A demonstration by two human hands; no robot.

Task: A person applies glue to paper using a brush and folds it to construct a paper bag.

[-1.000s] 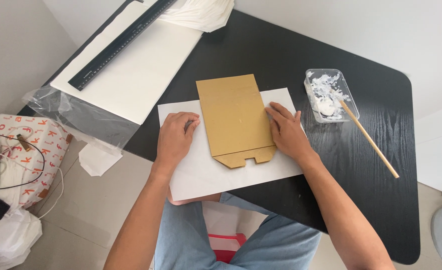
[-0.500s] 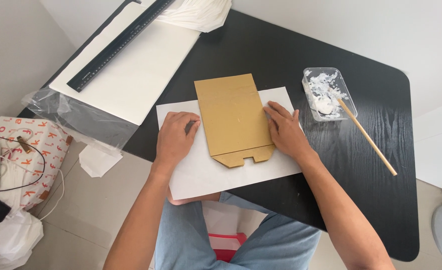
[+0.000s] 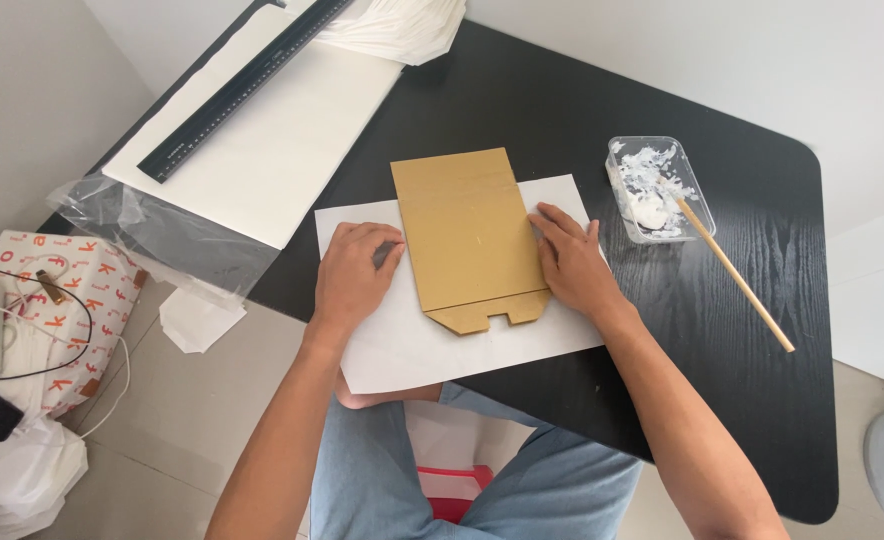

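Note:
A flat brown cardboard piece with a folded, notched flap at its near end lies on a white paper sheet on the black table. My left hand rests with curled fingers on the white sheet, its fingertips against the cardboard's left edge. My right hand lies flat, fingers pressing on the cardboard's right edge. Neither hand grips anything.
A clear plastic tray of white paste with a wooden stick leaning in it sits at the right. A big white board with a black ruler lies at the far left. Bags and cables are on the floor.
Both hands stay pressed at the cardboard's sides; the left fingers have curled in slightly. The cardboard has not moved on the sheet.

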